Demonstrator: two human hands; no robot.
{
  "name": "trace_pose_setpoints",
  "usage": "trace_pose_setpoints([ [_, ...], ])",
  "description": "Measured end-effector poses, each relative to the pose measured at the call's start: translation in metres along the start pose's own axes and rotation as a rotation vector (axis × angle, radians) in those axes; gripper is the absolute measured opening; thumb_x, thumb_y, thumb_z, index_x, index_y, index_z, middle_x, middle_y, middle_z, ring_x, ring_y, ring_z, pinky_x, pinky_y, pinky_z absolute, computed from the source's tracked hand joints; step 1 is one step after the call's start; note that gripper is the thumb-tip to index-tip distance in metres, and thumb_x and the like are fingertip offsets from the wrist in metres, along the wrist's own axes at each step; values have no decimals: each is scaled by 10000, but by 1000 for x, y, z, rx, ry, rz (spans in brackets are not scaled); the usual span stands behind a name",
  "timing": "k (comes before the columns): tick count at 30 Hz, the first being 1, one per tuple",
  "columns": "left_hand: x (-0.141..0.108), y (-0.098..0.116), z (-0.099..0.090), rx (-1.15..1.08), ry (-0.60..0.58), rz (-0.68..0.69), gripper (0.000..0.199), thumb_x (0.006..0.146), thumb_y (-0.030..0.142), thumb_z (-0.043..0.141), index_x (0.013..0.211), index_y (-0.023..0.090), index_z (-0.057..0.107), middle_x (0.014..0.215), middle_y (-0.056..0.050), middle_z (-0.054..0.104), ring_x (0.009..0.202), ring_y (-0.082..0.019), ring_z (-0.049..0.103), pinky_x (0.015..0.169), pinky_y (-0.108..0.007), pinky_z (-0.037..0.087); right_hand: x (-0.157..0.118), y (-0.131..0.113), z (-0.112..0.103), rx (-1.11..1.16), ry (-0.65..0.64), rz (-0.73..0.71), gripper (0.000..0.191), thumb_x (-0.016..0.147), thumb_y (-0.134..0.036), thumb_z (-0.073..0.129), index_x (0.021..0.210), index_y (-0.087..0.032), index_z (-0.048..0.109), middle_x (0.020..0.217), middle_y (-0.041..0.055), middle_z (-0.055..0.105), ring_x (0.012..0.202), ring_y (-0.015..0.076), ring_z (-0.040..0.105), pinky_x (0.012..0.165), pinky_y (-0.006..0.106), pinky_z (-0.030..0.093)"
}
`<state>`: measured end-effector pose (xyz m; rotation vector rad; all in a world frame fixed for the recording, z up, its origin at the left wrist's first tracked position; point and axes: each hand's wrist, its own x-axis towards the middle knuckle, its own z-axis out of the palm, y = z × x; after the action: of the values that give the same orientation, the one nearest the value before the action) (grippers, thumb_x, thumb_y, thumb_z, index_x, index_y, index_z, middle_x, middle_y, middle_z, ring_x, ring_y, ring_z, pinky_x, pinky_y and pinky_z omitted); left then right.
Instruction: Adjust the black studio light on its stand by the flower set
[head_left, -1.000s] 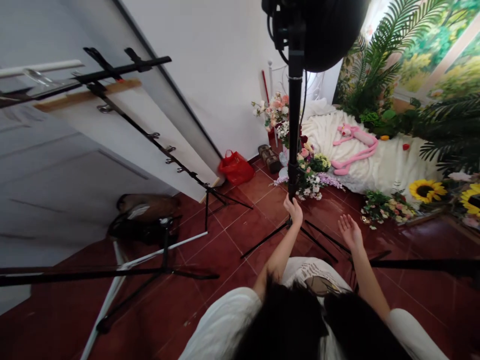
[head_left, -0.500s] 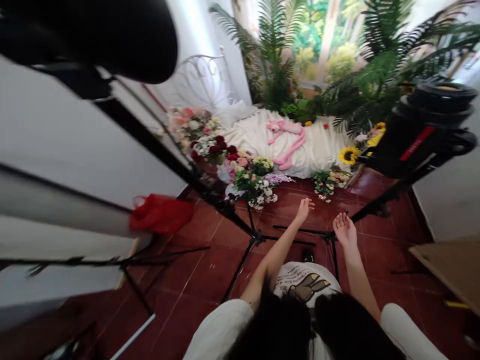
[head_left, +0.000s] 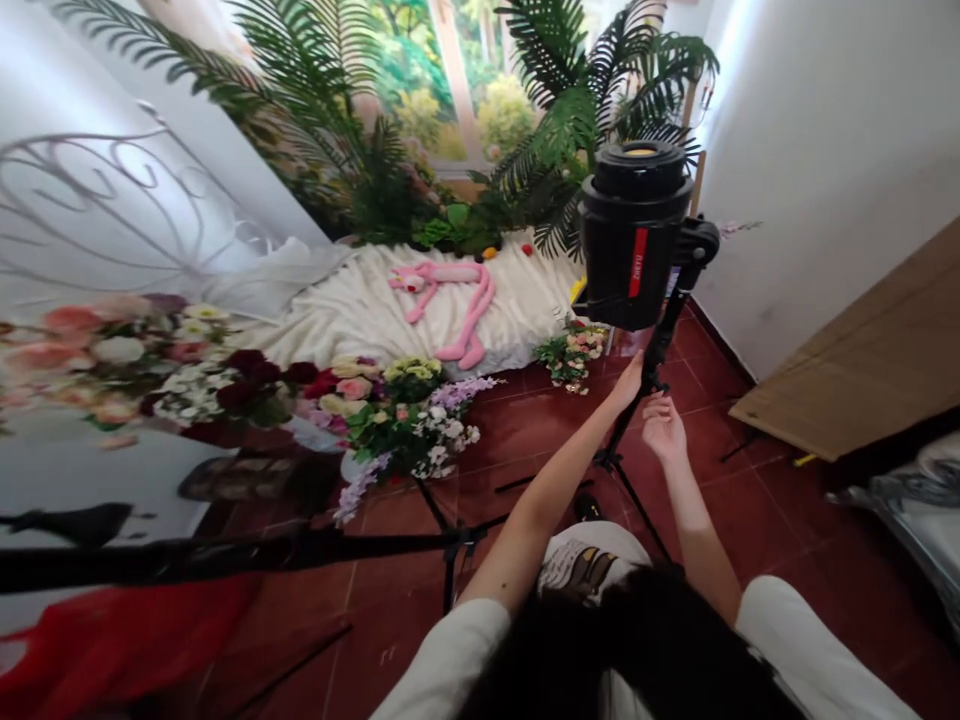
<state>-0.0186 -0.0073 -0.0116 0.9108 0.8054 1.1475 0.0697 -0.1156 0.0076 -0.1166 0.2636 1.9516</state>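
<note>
In the head view, the left hand (head_left: pixel 630 385) lies against the near-left side of the black pole of a light stand (head_left: pixel 667 320); its fingertips pass out of sight at the pole, so I cannot tell whether it is closed right round it. The right hand (head_left: pixel 666 430) is just right of the pole and a little nearer the body, palm turned up, fingers half curled, their tips close to a small black knob (head_left: pixel 659 387) on the stand. Whether they touch it cannot be made out.

Above both hands, the stand carries a black lamp (head_left: pixel 630 250) with a red label. Below the hands, its legs spread on the red tiled floor (head_left: pixel 517 415), with a dark shoe (head_left: pixel 589 508) beside them.

Beyond and left of the left hand, a pink plush toy (head_left: pixel 454 272) lies on rumpled cream cloth (head_left: pixel 337 310). A small flower bunch (head_left: pixel 574 350) is nearer that hand, and a larger flower arrangement (head_left: pixel 409 420) stands farther left. Well to the left and closer to the body, a second black pole (head_left: pixel 262 552) runs nearly level across the view, a blurred red bag (head_left: pixel 127 640) below it. Right of the right hand, well apart, a brown panel (head_left: pixel 862 345) slants near the wall (head_left: pixel 810 170).
</note>
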Motion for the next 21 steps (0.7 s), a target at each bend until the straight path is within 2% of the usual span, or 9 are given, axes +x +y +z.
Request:
trace_pose_setpoints([
  [2,3,-6,6,-36,-5,-12,645,886,710,365,845,133,651,669,-26,640,575,-113,597,684,-265,534,3,-3,4,47,-30,9,148,944,-211,510,799,-222,539,656,-57,632,558,43,587,479,101,473],
  [5,5,-12,6,-54,19,16,642,875,719,386,858,132,647,692,-37,659,634,-129,637,694,-260,538,6,-11,7,19,-44,51,244,952,-237,528,714,-218,479,595,-68,591,494,36,535,450,97,439],
  [10,4,-16,6,-45,89,-3,633,870,722,394,869,140,641,742,-48,681,711,-144,672,728,-264,545,11,-18,16,-132,63,100,414,949,-288,560,619,-233,316,495,-89,437,410,42,411,376,123,352],
  [14,1,-14,6,-4,81,28,619,885,710,372,842,146,623,742,-50,677,697,-148,663,711,-273,540,16,-17,20,-77,137,104,474,960,-358,528,619,-252,217,478,-101,319,381,50,321,345,150,311],
  [21,1,-14,5,29,40,38,661,900,714,301,860,143,632,808,-66,701,773,-162,676,781,-284,536,20,-18,19,24,155,116,466,973,-403,479,637,-260,189,492,-100,296,389,60,301,342,165,303],
])
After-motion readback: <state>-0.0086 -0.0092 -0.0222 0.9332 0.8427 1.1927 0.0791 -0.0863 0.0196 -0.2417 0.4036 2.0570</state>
